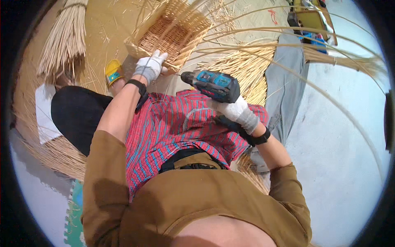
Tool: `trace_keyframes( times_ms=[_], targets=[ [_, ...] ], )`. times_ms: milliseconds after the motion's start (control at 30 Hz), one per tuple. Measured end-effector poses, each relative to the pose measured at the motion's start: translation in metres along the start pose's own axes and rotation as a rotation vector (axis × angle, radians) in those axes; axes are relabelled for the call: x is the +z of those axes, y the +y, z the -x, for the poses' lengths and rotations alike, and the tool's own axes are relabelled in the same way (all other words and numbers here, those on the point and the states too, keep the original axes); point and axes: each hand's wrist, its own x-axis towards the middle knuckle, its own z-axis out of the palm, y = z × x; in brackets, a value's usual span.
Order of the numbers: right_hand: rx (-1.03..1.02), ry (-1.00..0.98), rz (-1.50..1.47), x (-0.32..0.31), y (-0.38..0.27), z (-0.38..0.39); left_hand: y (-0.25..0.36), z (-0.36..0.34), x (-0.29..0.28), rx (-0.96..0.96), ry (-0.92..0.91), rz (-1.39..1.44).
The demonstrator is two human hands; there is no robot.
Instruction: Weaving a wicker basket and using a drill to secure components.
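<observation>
In front of me a square woven wicker basket [164,39] is tilted so that its inside shows. My left hand [150,68], in a white and grey glove, grips the near rim of the basket. Its thumb and some fingers are partly hidden. My gloved right hand [238,111] is wrapped around the handle of a blue and black cordless drill [214,83]. The drill lies level, nose to the left. Its tip is at the basket's near corner, close to my left hand; whether the bit touches the wicker I cannot tell.
Long loose canes [284,59] arch out to the right from the basket. Peeled sticks [255,76] lie beyond the drill, and a tied bundle [68,37] stands at far left. A red checked cloth [164,123] covers my lap. A tool box [314,18] sits at far right.
</observation>
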Motion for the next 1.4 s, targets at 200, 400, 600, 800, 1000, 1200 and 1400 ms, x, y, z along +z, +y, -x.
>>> trace_keyframes(
  times_ms=[200,400,600,800,1000,1200,1400],
  targets=[
    [-0.19,-0.008,0.484,-0.005,0.005,-0.038,0.004,-0.018,0.005,-0.208,-0.085,0.119],
    [0.192,0.034,0.121,0.016,0.03,-0.046,0.004,-0.025,0.012,-0.126,-0.226,0.026],
    [0.006,0.053,0.173,0.008,0.023,-0.049,0.003,-0.025,0.014,-0.079,-0.195,-0.011],
    [0.193,0.006,0.229,0.004,0.017,-0.057,0.008,-0.021,0.005,-0.012,-0.201,-0.038],
    [0.3,-0.064,0.192,0.005,0.02,-0.059,0.015,-0.02,0.0,0.037,-0.151,-0.071],
    [0.003,-0.008,0.389,0.004,0.016,-0.057,0.017,-0.021,-0.002,-0.222,-0.253,0.18],
    [0.041,-0.034,0.33,0.001,0.02,-0.058,0.015,-0.026,0.017,-0.235,-0.178,0.304]
  ],
)
